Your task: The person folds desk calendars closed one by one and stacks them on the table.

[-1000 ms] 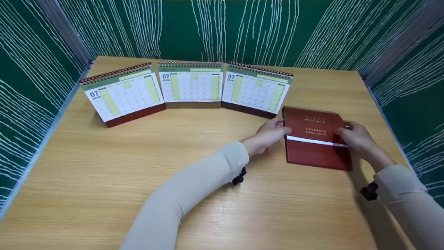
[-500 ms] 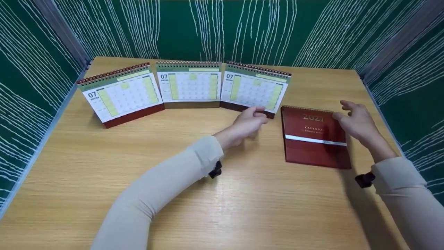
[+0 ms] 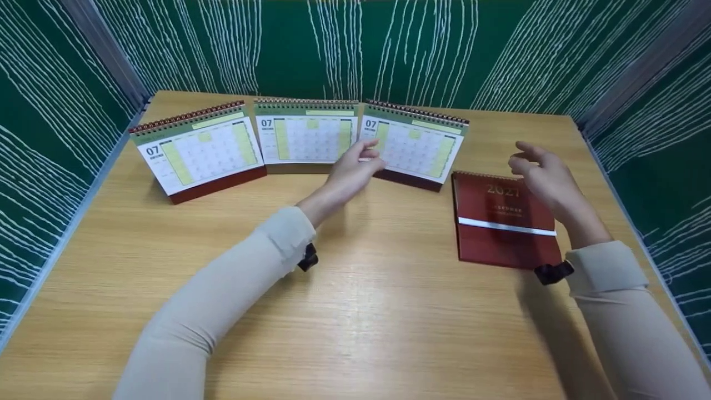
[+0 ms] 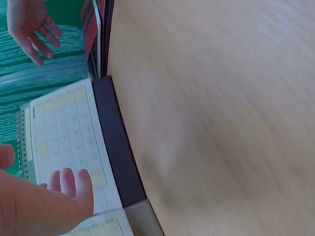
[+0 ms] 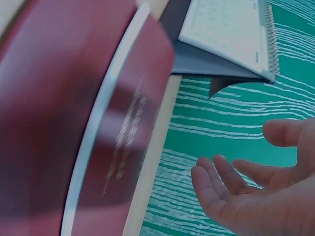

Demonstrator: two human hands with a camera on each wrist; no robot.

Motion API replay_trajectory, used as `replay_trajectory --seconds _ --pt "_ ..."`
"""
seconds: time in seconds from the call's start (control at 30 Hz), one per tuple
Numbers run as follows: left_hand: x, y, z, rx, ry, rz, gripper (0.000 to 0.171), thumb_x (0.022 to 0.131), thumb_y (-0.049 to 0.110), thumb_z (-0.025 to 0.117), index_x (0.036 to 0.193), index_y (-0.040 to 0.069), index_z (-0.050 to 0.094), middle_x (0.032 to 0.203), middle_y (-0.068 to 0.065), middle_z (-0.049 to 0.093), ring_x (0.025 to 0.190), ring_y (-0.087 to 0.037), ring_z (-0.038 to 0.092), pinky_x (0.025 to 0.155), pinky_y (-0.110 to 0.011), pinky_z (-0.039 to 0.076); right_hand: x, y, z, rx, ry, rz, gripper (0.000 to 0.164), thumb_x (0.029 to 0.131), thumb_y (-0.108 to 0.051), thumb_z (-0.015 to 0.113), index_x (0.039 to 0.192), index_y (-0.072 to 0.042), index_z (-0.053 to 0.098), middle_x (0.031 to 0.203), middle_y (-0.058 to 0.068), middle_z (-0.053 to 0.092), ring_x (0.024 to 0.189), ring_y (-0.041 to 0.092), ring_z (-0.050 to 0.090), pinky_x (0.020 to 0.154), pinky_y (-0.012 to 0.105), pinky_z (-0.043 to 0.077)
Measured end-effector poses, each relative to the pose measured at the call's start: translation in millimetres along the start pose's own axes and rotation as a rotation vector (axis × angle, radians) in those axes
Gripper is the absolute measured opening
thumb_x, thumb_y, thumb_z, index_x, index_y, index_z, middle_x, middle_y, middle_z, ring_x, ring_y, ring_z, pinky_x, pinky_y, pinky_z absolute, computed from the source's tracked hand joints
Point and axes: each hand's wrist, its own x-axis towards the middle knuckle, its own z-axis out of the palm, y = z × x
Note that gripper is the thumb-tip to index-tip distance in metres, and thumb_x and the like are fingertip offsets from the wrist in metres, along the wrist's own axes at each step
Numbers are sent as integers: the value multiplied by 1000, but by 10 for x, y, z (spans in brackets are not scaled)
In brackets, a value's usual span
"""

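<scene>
My left hand point(image 3: 355, 169) hovers in front of the middle desk calendar point(image 3: 316, 139) and the dark-based calendar point(image 3: 425, 147) beside it, fingers relaxed and holding nothing. In the left wrist view its fingers point(image 4: 82, 184) overlap the dark-based calendar's page. Above the top right of a red 2027 desk calendar point(image 3: 500, 244) is my right hand point(image 3: 547, 175), with loosely bent fingers and no object in them. The right wrist view shows a gap between that hand and the red cover point(image 5: 113, 123), which has a white strip across it.
At the left stands a red-based desk calendar point(image 3: 200, 153), open to a page marked 07 and angled inward. All the calendars stand on a wooden table point(image 3: 355, 311). Green walls point(image 3: 311, 44) with white lines enclose its back and sides.
Both hands have let go of the red calendar. The left hand has moved left toward the middle calendar; the right has lifted and shifted back and left. The calendars stay in place.
</scene>
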Motion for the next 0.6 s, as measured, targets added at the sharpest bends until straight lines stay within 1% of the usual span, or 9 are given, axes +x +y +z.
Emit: replay_trajectory --seconds 0.17,0.23,0.33,0.47,0.6 --pt "39 -16 -118 68 57 40 63 102 24 65 161 22 44 150 0 53 133 -16 53 108 -29 50 49 -150 74 110 -30 -1 76 111 -52 41 172 -15 14 172 20 28 148 39 38 123 60 34" --pt "62 -27 -145 89 74 48 65 101 23 65 162 22 42 150 1 51 131 -15 52 106 -27 50 80 -200 102 155 -39 14 76 111 -53 41 172 -17 14 172 18 29 147 36 39 124 55 35" --pt "102 -52 -169 101 97 63 66 101 22 66 163 21 41 150 -1 50 131 -16 52 105 -25 50 123 -267 146 207 -58 38 77 110 -57 41 173 -19 14 171 14 29 144 31 41 122 49 38" --pt "142 -103 -189 109 108 73 67 102 23 67 163 22 41 150 0 48 133 -18 51 107 -26 49 168 -334 212 267 -80 40 78 110 -57 40 172 -19 14 169 12 32 142 27 44 116 39 43" --pt "173 -165 -192 93 85 76 71 100 24 67 165 24 38 152 1 45 135 -20 48 110 -29 46 205 -376 281 327 -101 45 76 111 -54 40 173 -18 11 166 12 33 140 26 45 113 35 46"
